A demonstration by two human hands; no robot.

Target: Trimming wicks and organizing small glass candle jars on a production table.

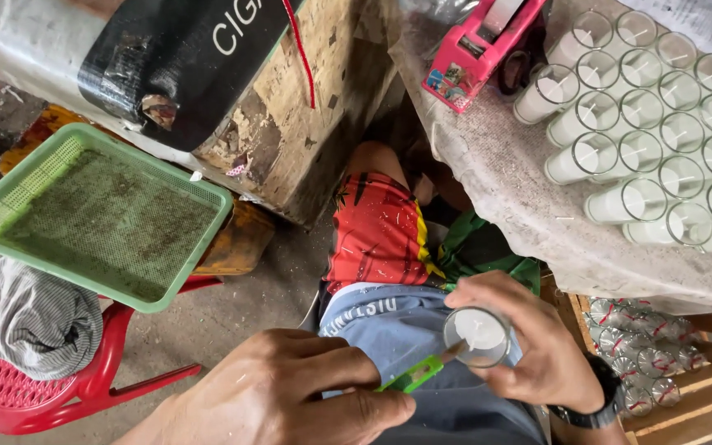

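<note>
A candle glass (pixel 477 336) is gripped in the right hand (pixel 529 346) at lower centre, while a green-handled tool (pixel 415 373), pinched in the left hand (pixel 290 395), is pressed to its rim. Many filled glasses (pixel 661 132) are ranged upper right.

Glass candles (pixel 661 132) crowd the table (pixel 521 214) right; tray (pixel 100 214) lies left.

Your right hand (pixel 529 346) holds a clear glass of white wax (pixel 477 336); your left hand (pixel 290 395) grips a bright green-handled tool (pixel 412 375). More clear glasses with white wax (pixel 653 124) stand on the tabletop's pale grey cloth (pixel 504 181), beside a pink tape dispenser (pixel 475 49). Your shorts (pixel 377 231) are red with black and yellow marks. The mesh tray (pixel 92 214) is green, the stool (pixel 59 379) red, the cloth on it (pixel 26 317) grey-striped.
</note>
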